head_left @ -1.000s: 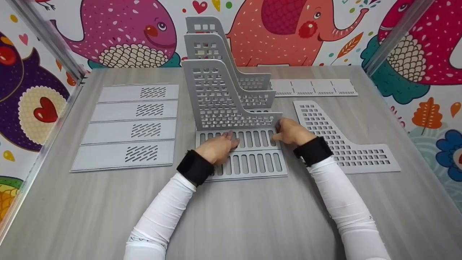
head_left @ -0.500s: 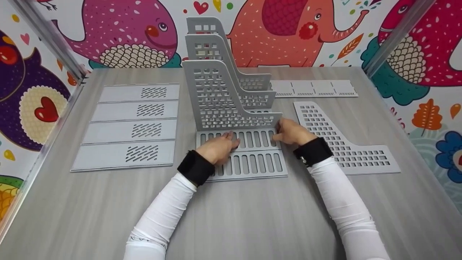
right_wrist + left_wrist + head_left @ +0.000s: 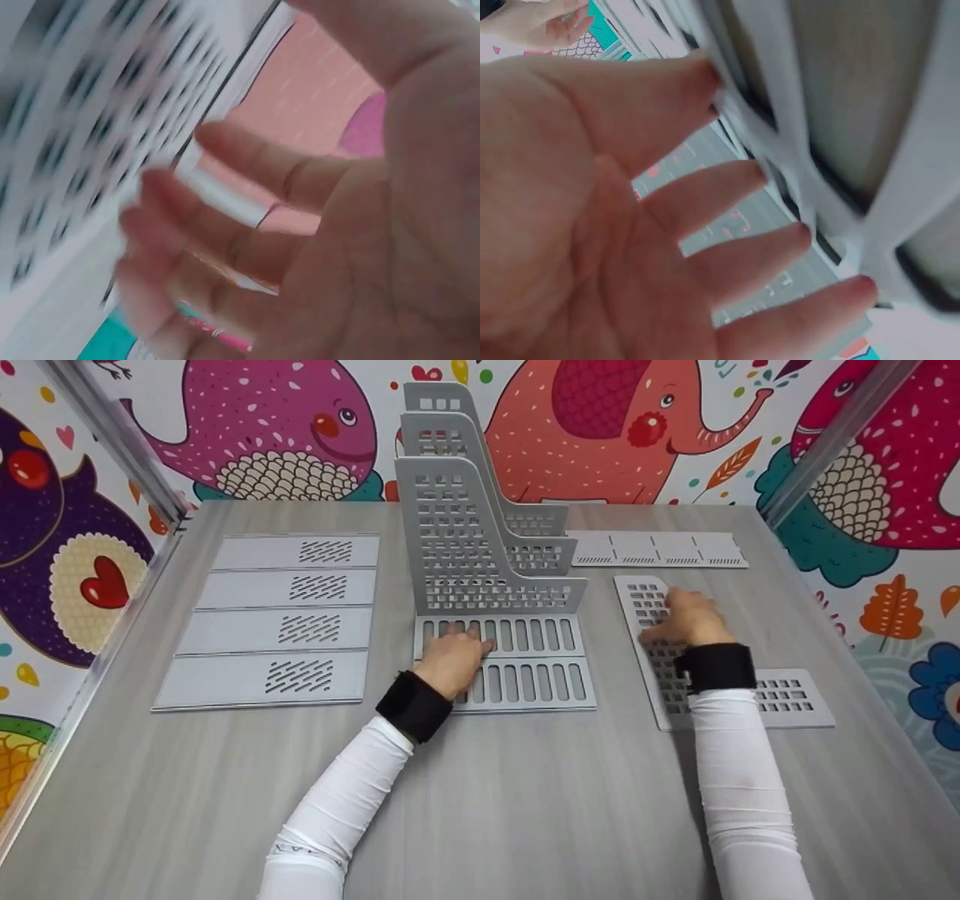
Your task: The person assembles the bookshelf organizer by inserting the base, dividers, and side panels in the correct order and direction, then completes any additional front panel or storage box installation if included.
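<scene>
left hand (image 3: 452,662) on the slotted base (image 3: 525,658), right hand (image 3: 688,619) over the l-shaped panel (image 3: 664,679)

head view: the slotted base lies flat mid-table (image 3: 525,810), two rows of slots showing in front of three upright panels (image 3: 465,540). the left hand rests on its left part, fingers spread. the l-shaped panel, full of square holes, lies flat to the right of the base, the right hand over its taller part. four flat panels (image 3: 240,630) lie at left; a white strip (image 3: 660,547) lies at the back, right of the uprights.

left wrist view: the left fingers are apart, tips against the bars between the slots.

right wrist view: blurred; the right fingers are parted and slightly bent near the holed surface. whether they touch it, i cannot tell.
</scene>
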Tool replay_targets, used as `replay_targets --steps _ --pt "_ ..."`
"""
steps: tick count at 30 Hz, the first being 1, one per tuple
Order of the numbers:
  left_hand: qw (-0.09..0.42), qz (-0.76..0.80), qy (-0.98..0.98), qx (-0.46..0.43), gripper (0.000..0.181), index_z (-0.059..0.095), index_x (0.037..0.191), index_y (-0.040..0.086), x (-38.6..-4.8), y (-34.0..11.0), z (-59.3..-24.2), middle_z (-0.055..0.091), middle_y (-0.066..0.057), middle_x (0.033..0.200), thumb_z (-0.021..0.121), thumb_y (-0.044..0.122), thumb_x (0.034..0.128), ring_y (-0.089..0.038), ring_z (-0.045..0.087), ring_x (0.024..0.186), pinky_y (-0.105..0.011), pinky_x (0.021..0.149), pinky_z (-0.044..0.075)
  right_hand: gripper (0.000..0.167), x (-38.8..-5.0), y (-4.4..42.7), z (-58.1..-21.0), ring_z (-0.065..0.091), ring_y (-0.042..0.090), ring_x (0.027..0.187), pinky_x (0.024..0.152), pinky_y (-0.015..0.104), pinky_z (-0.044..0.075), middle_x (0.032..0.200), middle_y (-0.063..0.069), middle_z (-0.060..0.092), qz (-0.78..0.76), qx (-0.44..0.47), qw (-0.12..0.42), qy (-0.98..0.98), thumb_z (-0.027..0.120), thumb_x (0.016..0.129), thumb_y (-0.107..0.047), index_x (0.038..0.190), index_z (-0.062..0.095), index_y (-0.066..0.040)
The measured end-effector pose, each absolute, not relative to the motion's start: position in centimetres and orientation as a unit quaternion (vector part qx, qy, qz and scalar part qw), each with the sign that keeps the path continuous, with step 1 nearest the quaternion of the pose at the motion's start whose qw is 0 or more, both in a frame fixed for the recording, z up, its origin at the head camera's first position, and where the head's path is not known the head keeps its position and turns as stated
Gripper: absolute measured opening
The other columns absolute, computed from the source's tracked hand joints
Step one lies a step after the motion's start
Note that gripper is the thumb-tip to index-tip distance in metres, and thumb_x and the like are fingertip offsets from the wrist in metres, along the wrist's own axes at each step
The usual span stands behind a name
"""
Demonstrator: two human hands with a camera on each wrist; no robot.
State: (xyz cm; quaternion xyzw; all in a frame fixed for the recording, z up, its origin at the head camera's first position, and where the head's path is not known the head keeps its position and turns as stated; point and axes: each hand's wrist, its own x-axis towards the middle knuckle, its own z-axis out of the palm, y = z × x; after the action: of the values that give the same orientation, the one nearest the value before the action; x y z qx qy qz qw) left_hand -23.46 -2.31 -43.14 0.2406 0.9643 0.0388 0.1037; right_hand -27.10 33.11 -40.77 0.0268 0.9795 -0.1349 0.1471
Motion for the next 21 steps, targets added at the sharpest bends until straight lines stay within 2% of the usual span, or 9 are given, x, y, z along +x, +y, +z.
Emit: replay_targets --steps 1,5,8,11,14,17,19,21 --pt "0.107 0.041 0.964 0.241 0.056 0.058 0.142 0.021 -23.5 -2.3 -43.2 0.054 -0.018 0.144 0.065 -0.001 0.0905 -0.043 0.053 0.128 -0.059 0.09 0.056 0.078 -27.0 33.7 -40.8 0.054 0.053 0.11 0.094 0.063 0.047 0.125 0.039 0.054 -0.136 0.043 0.154 0.978 0.081 0.08 -0.035 0.129 0.046 0.014" --pt "0.141 0.057 0.957 0.246 0.054 0.05 0.147 0.015 -23.4 -2.7 -42.8 0.041 -0.019 0.157 0.063 0.009 0.0956 -0.049 0.039 0.141 -0.063 0.098 0.052 0.085 -27.1 35.2 -41.0 0.051 0.054 0.118 0.102 0.063 0.043 0.132 0.041 0.049 -0.152 0.068 0.175 0.97 0.08 0.081 -0.035 0.136 0.038 0.015" --pt "0.181 0.069 0.951 0.242 0.059 0.042 0.153 0.014 -23.3 -3.1 -42.1 0.03 -0.02 0.163 0.062 0.028 0.0995 -0.054 0.029 0.146 -0.064 0.109 0.043 0.087 -27.2 35.5 -41.0 0.051 0.051 0.118 0.103 0.062 0.043 0.133 0.039 0.049 -0.171 0.072 0.176 0.967 0.081 0.081 -0.034 0.137 0.036 0.015" --pt "0.224 0.063 0.943 0.237 0.083 0.032 0.158 0.015 -23.2 -3.4 -41.5 0.019 -0.021 0.166 0.071 0.045 0.0912 -0.056 0.022 0.147 -0.062 0.117 0.033 0.088 -27.2 35.7 -41.0 0.051 0.048 0.112 0.1 0.061 0.045 0.128 0.037 0.05 -0.176 0.074 0.176 0.966 0.083 0.08 -0.034 0.136 0.035 0.014" --pt "0.253 0.048 0.937 0.238 0.104 0.026 0.16 0.015 -23.0 -3.5 -41.1 0.011 -0.023 0.167 0.08 0.052 0.0796 -0.054 0.019 0.149 -0.059 0.122 0.027 0.09 -27.2 36.0 -41.0 0.051 0.045 0.105 0.096 0.06 0.046 0.122 0.035 0.05 -0.174 0.069 0.184 0.965 0.084 0.079 -0.036 0.134 0.034 0.015" --pt "0.264 0.041 0.934 0.239 0.11 0.023 0.161 0.014 -22.9 -3.5 -41.1 0.006 -0.023 0.167 0.084 0.049 0.0755 -0.053 0.017 0.15 -0.057 0.123 0.025 0.091 -27.2 36.3 -40.9 0.048 0.044 0.102 0.092 0.06 0.046 0.119 0.035 0.046 -0.178 0.061 0.177 0.966 0.086 0.077 -0.037 0.131 0.035 0.016" --pt "0.268 0.039 0.933 0.238 0.11 0.023 0.161 0.014 -23.0 -3.4 -41.2 0.006 -0.024 0.167 0.084 0.048 0.0758 -0.052 0.017 0.15 -0.056 0.124 0.025 0.092 -27.2 36.6 -40.7 0.047 0.045 0.105 0.097 0.062 0.044 0.122 0.038 0.045 -0.197 0.051 0.166 0.965 0.085 0.078 -0.033 0.135 0.034 0.018" --pt "0.271 0.034 0.932 0.237 0.11 0.023 0.161 0.014 -23.1 -3.3 -41.2 0.007 -0.024 0.167 0.084 0.048 0.0765 -0.052 0.018 0.15 -0.056 0.123 0.027 0.086 -27.0 36.9 -40.3 0.048 0.047 0.109 0.1 0.063 0.043 0.127 0.041 0.044 -0.221 0.034 0.153 0.963 0.082 0.08 -0.025 0.137 0.035 0.019"
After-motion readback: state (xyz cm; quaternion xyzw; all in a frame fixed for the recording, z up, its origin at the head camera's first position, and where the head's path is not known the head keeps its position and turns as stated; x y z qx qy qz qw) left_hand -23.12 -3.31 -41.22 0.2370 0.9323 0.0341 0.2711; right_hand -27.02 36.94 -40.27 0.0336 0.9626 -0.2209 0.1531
